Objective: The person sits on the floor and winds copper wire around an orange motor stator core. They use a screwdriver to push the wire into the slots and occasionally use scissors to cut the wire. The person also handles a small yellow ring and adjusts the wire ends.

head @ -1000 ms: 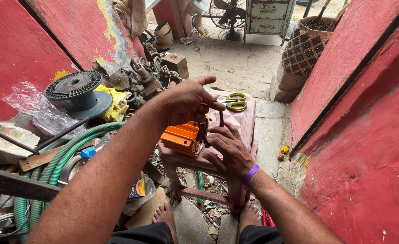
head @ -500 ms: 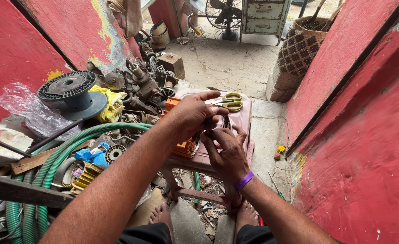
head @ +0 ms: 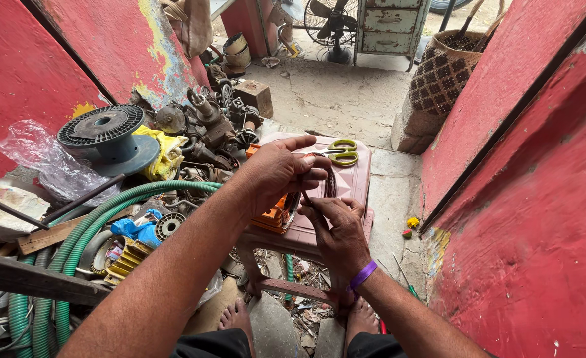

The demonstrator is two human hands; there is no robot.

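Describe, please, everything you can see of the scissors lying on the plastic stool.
The scissors have yellow-green looped handles, plastic by the look, and short metal blades. They lie flat and closed on the far end of the pink plastic stool, handles to the right, blades pointing left toward the left hand. Nothing grips them; only the stool top touches them.

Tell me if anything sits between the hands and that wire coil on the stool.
Nothing visible does. The left hand already grips the wire coil over the orange part, and the right hand pinches its lower edge. The scissors lie apart on the pink stool.
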